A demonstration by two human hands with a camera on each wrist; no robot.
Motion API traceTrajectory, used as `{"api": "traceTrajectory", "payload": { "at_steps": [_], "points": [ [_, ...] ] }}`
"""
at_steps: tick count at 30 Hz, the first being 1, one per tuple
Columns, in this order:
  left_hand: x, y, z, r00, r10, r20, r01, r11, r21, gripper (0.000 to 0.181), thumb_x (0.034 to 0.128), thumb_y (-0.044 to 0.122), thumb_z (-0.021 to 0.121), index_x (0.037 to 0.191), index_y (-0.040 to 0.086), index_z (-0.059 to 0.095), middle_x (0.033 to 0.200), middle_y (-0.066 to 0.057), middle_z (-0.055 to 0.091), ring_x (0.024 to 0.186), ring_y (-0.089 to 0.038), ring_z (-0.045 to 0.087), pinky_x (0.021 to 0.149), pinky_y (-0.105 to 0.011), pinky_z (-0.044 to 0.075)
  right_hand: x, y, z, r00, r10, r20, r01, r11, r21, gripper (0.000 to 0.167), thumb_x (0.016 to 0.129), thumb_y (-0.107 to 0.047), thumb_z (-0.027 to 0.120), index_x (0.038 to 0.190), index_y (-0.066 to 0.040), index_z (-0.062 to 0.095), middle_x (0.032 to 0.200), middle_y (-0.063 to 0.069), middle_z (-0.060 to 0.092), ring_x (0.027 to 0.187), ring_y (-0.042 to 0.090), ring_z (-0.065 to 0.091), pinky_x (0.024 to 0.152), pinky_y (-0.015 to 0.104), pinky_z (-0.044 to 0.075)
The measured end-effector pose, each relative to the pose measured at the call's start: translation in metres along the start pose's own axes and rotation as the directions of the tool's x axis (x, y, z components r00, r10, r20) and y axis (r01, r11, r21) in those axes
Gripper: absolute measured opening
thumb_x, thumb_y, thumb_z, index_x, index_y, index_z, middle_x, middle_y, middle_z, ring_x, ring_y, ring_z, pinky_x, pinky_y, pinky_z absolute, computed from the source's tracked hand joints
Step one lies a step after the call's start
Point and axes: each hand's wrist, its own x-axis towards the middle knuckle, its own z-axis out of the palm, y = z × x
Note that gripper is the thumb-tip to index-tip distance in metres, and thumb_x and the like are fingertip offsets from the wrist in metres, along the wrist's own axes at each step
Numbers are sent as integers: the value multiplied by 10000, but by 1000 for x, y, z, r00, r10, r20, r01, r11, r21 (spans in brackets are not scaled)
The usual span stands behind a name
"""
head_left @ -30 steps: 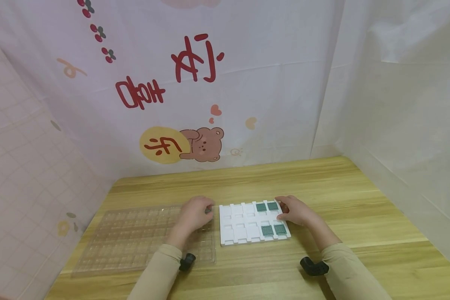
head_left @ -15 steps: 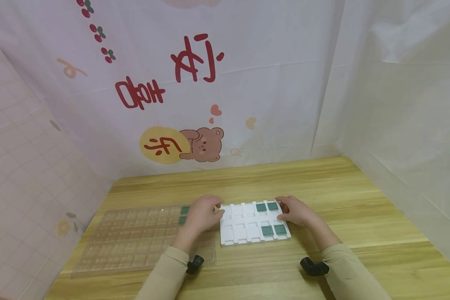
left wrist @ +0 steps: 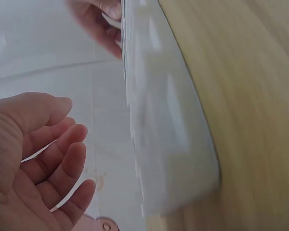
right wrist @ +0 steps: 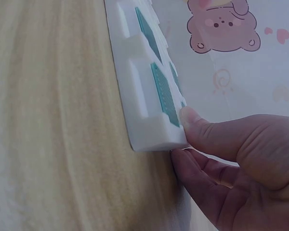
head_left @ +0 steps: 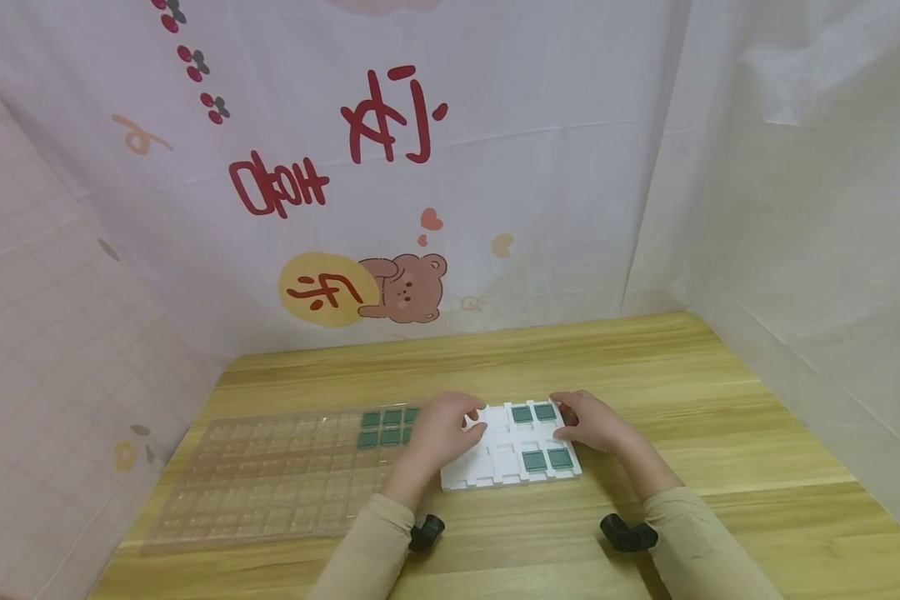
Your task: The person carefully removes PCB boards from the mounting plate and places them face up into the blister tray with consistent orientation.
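Observation:
A white plastic tray (head_left: pixel 506 482) with two rows of recesses lies on the table. Several small green square circuit boards (head_left: pixel 560 458) sit in its right-hand recesses. My right hand (head_left: pixel 591 421) pinches the tray's right end; in the right wrist view the thumb is on the top edge and fingers are against the end. My left hand (head_left: pixel 447 429) hovers over the tray's left part, hiding some recesses. Loosely curled, its fingers (left wrist: pixel 76 159) hold nothing visible. A clear plastic tray (head_left: pixel 255 475) lies left of the white one, with several green boards (head_left: pixel 392 417) at its right side.
The wooden table (head_left: pixel 645 367) runs to a white printed curtain (head_left: pixel 555 208) behind, with cloth walls at both sides. Black straps with hard mounts (head_left: pixel 630 533) are on both wrists. The clear tray's right edge lies close beside the white tray.
My left hand has moved right, from over the clear tray to over the white tray, uncovering green boards in the clear one. My right hand keeps its hold on the white tray.

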Motion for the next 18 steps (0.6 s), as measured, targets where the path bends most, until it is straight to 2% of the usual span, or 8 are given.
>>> {"api": "traceTrajectory", "payload": {
  "at_steps": [10, 18],
  "points": [
    [15, 19, 15, 999, 18, 38, -18, 1000, -5, 240, 863, 193, 723, 1087, 109, 742, 912, 5, 694, 797, -107, 612, 656, -246, 475, -1, -2, -2, 999, -33, -1, 33, 999, 25, 624, 842, -80, 779, 1343, 143, 480, 1096, 198, 576, 910, 260, 571, 832, 435, 488],
    [24, 32, 26, 999, -2, 52, 3, 1000, -23, 232, 868, 192, 725, 1084, 112, 748, 916, 9, 691, 782, -80, 587, 643, -220, 456, 0, -1, -1, 1000, -6, -2, 6, 999, 53, 618, 852, -78, 770, 1353, 133, 478, 1118, 204, 562, 931, 264, 570, 838, 432, 492]
  ]
}}
